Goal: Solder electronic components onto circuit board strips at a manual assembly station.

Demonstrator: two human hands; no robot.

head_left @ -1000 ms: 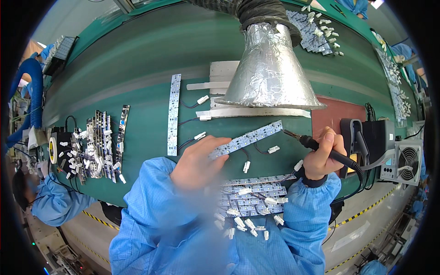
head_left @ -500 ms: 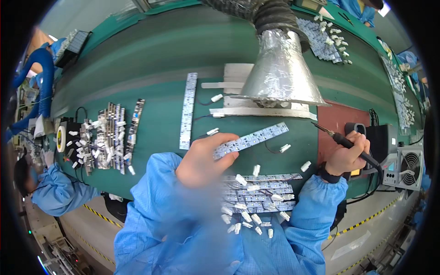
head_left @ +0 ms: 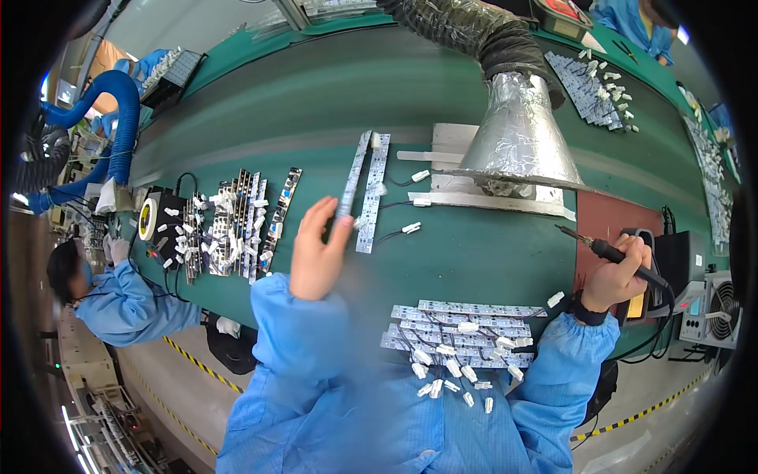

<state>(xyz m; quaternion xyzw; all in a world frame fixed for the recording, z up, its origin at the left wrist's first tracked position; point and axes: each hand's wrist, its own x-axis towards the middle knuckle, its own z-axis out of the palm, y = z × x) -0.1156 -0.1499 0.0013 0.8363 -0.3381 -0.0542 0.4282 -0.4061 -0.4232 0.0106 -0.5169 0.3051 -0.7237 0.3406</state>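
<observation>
My left hand (head_left: 314,257) has the near end of a narrow, pale circuit board strip (head_left: 354,180) between thumb and fingers. That strip slants slightly, close to the left of another pale board strip (head_left: 373,193) lying on the green bench. A white connector (head_left: 411,227) on a thin dark wire rests right of the two. My right hand (head_left: 614,276) is closed round a soldering iron (head_left: 606,251), its metal tip pointing left above the edge of a reddish mat (head_left: 612,213). Nearest me lies a stack of board strips (head_left: 466,324) with several white wired connectors.
A foil-covered fume hood (head_left: 521,134) hangs over white bars (head_left: 497,203). At left are darker board strips (head_left: 237,225). A soldering station (head_left: 679,265) and a fan unit (head_left: 714,308) stand right. A co-worker in blue (head_left: 130,300) sits at far left.
My left hand has carried a strip left and away from me, turning it nearly upright beside the other strip. My right hand keeps the soldering iron. The whole view has shifted.
</observation>
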